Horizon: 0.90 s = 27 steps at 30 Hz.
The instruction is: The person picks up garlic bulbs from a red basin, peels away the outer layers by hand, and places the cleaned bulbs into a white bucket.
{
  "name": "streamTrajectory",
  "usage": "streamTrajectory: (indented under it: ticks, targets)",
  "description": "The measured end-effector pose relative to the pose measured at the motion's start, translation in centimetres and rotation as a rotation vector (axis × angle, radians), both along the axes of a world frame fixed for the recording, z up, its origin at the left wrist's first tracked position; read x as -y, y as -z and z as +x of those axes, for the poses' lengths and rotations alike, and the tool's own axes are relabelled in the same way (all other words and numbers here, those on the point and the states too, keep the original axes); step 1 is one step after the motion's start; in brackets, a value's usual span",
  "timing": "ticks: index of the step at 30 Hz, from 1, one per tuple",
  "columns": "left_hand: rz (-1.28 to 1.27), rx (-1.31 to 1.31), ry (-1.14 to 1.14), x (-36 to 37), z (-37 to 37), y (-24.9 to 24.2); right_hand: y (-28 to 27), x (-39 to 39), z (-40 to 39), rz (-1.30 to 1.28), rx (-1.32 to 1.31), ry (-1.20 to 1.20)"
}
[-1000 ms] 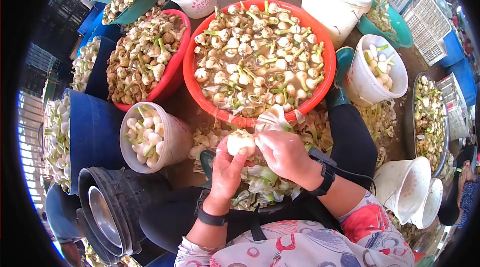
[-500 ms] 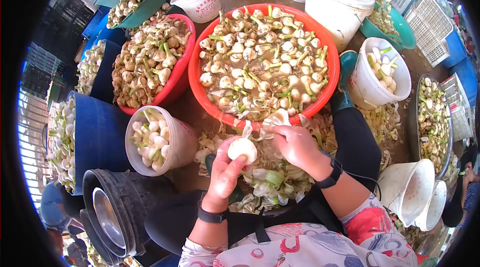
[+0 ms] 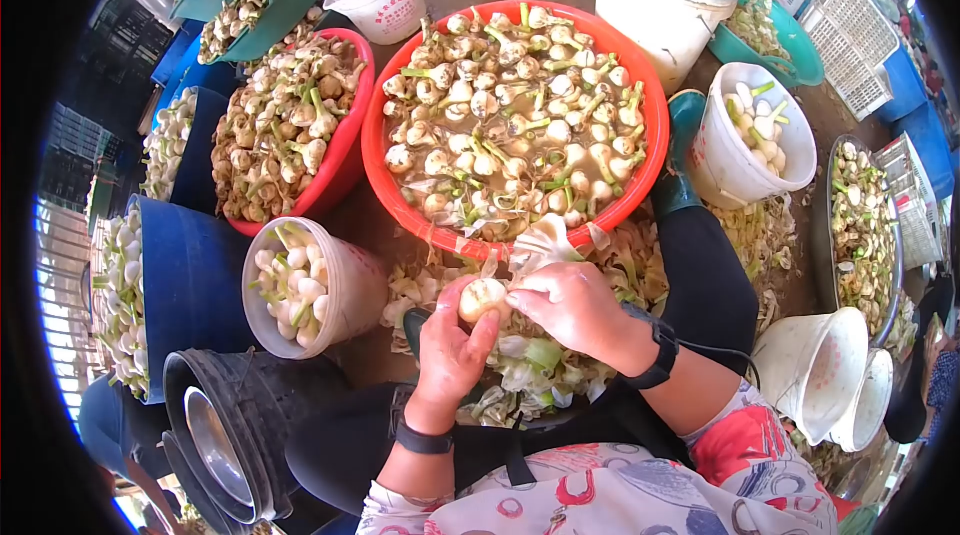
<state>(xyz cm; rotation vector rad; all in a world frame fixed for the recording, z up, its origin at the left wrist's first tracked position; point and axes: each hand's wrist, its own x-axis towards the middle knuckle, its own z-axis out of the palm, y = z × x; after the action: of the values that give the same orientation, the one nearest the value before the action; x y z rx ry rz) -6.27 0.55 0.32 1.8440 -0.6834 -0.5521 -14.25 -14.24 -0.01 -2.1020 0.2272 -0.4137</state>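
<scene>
A garlic bulb (image 3: 483,301) sits between the thumb and fingers of my left hand (image 3: 448,345), just below the red basin's near rim. My right hand (image 3: 575,307) touches the bulb's right side with its fingertips pinched; a pale piece of peel (image 3: 545,243) shows above its fingers. What exactly the right fingertips pinch is too small to make out. The red basin (image 3: 660,150) holds murky water and several bulbs with green stems. Loose peels (image 3: 535,360) lie in a heap beneath both hands.
On the left stand a white bucket of peeled bulbs (image 3: 350,285), a blue tub (image 3: 195,285), black buckets (image 3: 285,395) and a red tub of garlic (image 3: 350,140). White buckets (image 3: 700,160) stand at the right. A co-worker's arm (image 3: 935,340) shows at the far right edge.
My right hand has moved left and down onto the bulb, from a little apart. The camera view has shifted slightly, so the basins appear farther left.
</scene>
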Motion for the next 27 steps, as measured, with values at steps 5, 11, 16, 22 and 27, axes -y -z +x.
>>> streamTrajectory:
  ticks: [5,11,16,22,27]
  targets:
    - [-0.038,-0.028,0.059,-0.5,0.4,0.8,0.2,-0.5,0.2,0.061,-0.044,0.077]
    - [-0.63,-0.795,0.015,-1.4,0.8,0.6,6.5,2.3,0.6,-0.164,-0.381,0.132]
    - [-0.739,-1.051,-0.087,-2.1,2.0,0.8,2.9,1.6,0.3,-0.23,-0.351,0.022]
    - [-0.725,-1.179,-0.054,-1.9,2.1,1.5,0.4,1.1,0.2,0.198,-0.08,-0.219]
    - [-0.724,-1.285,-0.01,-1.5,1.9,2.2,-0.4,1.1,-0.4,0.425,-0.195,-0.271]
